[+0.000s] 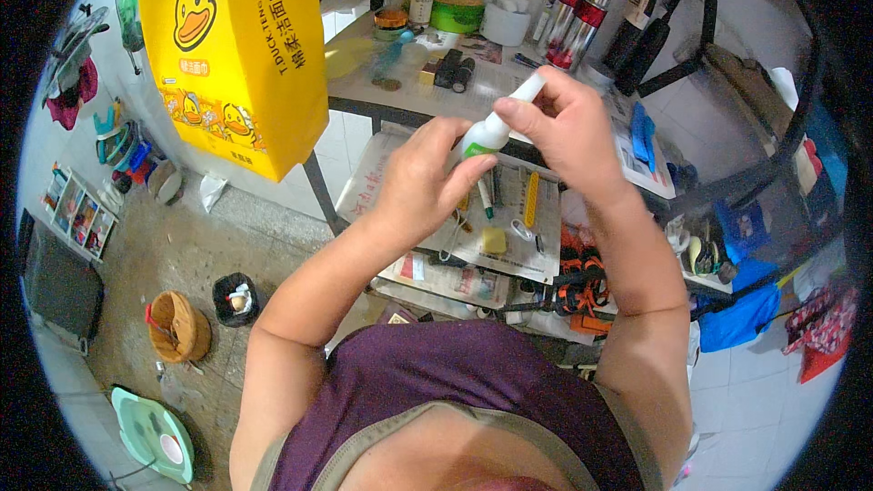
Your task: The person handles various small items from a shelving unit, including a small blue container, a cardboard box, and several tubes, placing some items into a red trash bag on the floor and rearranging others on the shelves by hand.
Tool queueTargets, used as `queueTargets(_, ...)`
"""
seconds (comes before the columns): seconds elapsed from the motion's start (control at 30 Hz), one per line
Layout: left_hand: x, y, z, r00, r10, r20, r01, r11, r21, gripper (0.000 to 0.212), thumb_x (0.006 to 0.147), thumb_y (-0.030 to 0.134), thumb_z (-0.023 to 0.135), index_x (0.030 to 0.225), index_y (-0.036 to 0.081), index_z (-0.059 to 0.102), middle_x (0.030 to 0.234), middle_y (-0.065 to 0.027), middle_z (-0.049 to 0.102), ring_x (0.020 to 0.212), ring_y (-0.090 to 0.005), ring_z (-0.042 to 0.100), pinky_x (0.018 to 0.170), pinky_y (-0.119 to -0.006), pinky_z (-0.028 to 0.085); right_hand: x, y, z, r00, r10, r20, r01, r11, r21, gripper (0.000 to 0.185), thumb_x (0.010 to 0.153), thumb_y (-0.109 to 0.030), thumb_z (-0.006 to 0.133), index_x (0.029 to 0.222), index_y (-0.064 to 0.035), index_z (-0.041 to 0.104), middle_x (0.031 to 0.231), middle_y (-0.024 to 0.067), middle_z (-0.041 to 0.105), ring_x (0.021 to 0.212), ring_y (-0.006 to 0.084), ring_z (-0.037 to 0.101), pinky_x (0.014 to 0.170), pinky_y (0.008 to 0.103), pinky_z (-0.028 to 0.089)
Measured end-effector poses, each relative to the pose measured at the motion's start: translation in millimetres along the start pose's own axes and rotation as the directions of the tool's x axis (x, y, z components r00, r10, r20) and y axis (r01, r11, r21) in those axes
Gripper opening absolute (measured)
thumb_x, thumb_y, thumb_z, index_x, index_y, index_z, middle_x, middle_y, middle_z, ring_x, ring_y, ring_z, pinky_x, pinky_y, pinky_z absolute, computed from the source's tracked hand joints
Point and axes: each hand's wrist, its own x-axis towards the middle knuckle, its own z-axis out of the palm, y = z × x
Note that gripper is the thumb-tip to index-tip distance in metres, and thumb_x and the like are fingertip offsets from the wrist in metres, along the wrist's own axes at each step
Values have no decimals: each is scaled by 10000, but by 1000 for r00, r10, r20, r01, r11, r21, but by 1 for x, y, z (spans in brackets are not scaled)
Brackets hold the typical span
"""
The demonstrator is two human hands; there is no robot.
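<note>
My left hand [430,170] is wrapped around the body of a small white plastic bottle [483,138] with a green label. The bottle tilts, its top pointing up and to the right. With thumb and fingers, my right hand [569,126] pinches the long white cap [526,90] at the bottle's upper end. Whether the cap is seated or loose cannot be made out. Both hands are raised in front of a metal-framed shelf [443,94]. Part of the bottle is hidden behind my left thumb and fingers.
A yellow tissue bag [235,61] hangs at left. Silver-and-red bottles [569,20], a white tub [506,19] and a comb [634,13] stand on the top shelf. Below lie a yellow sponge [494,241] and newspaper [532,260]. A wooden bucket [198,331] stands on the floor.
</note>
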Motion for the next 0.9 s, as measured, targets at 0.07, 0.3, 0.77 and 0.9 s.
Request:
queueTargets(0.07,3,8,-8,990,-111,91,119,989,-86,295,803,171,630,1008,-7,515,833,-93,582,732,-148,552,645,-264,441,10,2,-13,988,21,153,-44,988,149,288,784,-276,670,795,-9,562,685,-5,548,629,76,474,552,239,396)
queueTargets(0.3,-4,-8,-13,937,-158,311,301,818,-491,305,851,180,583,1066,-17,495,924,-34,558,853,-96,517,765,-245,423,14,-10,-16,922,38,385,-111,979,170,209,775,-204,667,853,-29,584,706,-12,560,643,51,495,556,221,407)
queueTargets(0.77,-21,-10,-25,899,-192,395,401,725,-560,323,838,208,598,1066,-1,507,923,-37,577,839,-101,538,741,-255,435,2,-10,4,922,-20,386,-79,968,238,177,799,-182,641,845,-20,586,749,-8,571,706,56,517,625,220,425)
queueTargets(0.9,-29,-9,-12,973,-169,155,207,938,-278,305,815,194,618,1033,0,529,853,-86,594,773,-131,572,678,-254,450,-6,-2,18,968,18,251,-65,982,178,213,784,-209,653,734,-22,565,657,-1,559,624,61,503,557,238,422)
